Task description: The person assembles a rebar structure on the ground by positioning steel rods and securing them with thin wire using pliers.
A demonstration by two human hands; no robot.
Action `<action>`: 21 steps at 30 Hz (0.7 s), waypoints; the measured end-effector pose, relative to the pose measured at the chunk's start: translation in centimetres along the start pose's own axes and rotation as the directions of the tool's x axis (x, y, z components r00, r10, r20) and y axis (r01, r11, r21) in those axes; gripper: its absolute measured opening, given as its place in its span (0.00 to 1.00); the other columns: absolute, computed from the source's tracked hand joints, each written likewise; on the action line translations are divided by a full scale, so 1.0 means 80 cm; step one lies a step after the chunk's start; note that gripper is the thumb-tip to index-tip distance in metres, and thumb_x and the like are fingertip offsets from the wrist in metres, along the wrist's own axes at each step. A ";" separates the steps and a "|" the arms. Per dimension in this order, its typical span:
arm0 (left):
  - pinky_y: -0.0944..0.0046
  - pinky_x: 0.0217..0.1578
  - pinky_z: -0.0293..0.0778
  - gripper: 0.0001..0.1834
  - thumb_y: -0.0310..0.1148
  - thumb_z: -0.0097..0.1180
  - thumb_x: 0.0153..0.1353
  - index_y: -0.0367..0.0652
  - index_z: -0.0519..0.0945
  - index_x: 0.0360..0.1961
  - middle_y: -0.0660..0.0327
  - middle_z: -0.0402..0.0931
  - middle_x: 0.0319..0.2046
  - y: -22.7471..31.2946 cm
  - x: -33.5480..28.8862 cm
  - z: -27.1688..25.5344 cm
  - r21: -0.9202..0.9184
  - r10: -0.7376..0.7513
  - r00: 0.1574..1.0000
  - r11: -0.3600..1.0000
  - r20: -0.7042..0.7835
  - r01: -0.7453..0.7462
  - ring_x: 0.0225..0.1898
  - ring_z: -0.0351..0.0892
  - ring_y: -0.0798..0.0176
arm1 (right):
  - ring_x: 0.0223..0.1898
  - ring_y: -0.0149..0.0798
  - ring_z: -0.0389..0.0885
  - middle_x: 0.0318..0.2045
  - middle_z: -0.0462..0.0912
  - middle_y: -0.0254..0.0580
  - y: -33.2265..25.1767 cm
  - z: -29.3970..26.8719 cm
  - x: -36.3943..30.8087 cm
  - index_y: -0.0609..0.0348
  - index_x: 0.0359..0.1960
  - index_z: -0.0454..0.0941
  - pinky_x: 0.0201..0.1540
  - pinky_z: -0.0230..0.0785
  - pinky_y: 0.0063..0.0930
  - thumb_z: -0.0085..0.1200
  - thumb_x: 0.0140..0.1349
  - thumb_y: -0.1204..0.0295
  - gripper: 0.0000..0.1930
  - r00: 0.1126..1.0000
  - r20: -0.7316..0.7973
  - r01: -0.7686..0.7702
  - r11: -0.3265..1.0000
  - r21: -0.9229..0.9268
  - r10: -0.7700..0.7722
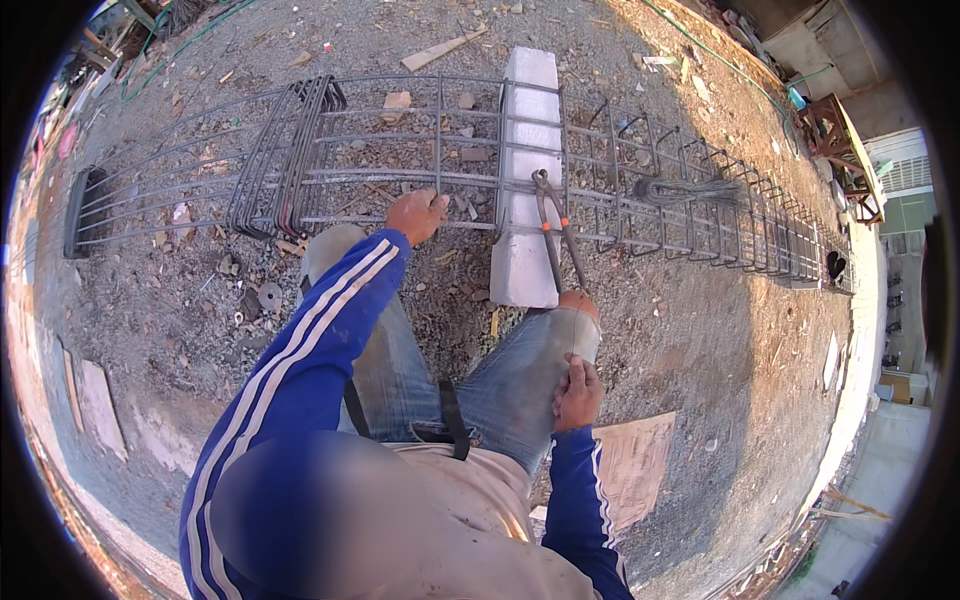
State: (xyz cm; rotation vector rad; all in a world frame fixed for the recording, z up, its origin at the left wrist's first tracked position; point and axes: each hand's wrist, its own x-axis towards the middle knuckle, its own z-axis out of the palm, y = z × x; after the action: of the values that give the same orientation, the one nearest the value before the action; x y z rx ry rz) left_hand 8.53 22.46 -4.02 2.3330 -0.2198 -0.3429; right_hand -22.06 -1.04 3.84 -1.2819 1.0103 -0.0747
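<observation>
A long cage of steel reinforcing bars lies across the ground in front of me, resting over a white block. My left hand is closed at the lower edge of the cage, its fingers around the near end of a single rebar stirrup. By my right knee, my right hand pinches a thin tie wire, only faintly visible above the fingertips. Pincers with orange-marked handles lie on the block, handles toward my right knee. A bundle of tie wire rests on the cage to the right.
Several stirrups stand bunched together on the left part of the bars. Closely spaced stirrups run along the cage's right end. Gravel and wood scraps cover the ground. A flat board lies behind my right arm, and a wooden stand is at far right.
</observation>
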 end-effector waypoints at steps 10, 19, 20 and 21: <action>0.51 0.37 0.73 0.19 0.46 0.43 0.67 0.40 0.76 0.31 0.60 0.83 0.27 -0.013 0.016 -0.001 -0.065 0.110 0.993 0.992 0.036 -0.107 0.34 0.80 0.50 | 0.09 0.21 0.58 0.17 0.66 0.28 -0.011 0.012 0.001 0.62 0.40 0.78 0.08 0.49 0.19 0.51 0.66 0.59 0.16 0.999 -0.027 0.024 0.999 -0.027 -0.025; 0.50 0.35 0.72 0.20 0.45 0.44 0.67 0.38 0.73 0.27 0.57 0.82 0.26 -0.018 0.016 0.016 0.133 0.135 0.991 0.982 0.006 -0.134 0.32 0.80 0.48 | 0.09 0.21 0.60 0.15 0.67 0.29 -0.001 0.018 -0.003 0.63 0.37 0.79 0.08 0.51 0.18 0.52 0.66 0.58 0.17 0.987 -0.067 0.138 0.985 -0.101 -0.145; 0.50 0.34 0.72 0.20 0.45 0.44 0.67 0.38 0.73 0.27 0.57 0.82 0.26 -0.020 0.020 0.013 0.098 0.133 0.991 0.986 0.027 -0.135 0.32 0.80 0.48 | 0.09 0.21 0.60 0.15 0.67 0.28 0.000 0.020 -0.003 0.63 0.37 0.79 0.09 0.51 0.18 0.52 0.66 0.58 0.17 0.986 -0.067 0.144 0.983 -0.118 -0.153; 0.50 0.34 0.72 0.20 0.44 0.44 0.67 0.38 0.73 0.27 0.57 0.82 0.26 -0.023 0.022 0.012 0.062 0.132 0.990 0.989 0.048 -0.135 0.32 0.80 0.48 | 0.10 0.20 0.60 0.15 0.67 0.28 0.003 0.021 -0.004 0.63 0.37 0.79 0.09 0.51 0.17 0.53 0.66 0.58 0.17 0.985 -0.069 0.152 0.982 -0.114 -0.160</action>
State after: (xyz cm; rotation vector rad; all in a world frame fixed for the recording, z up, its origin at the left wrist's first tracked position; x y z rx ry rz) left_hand 9.99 22.66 -6.25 2.3620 -0.4124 -0.3251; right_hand -21.21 0.50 3.71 -1.4657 0.9895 -0.1937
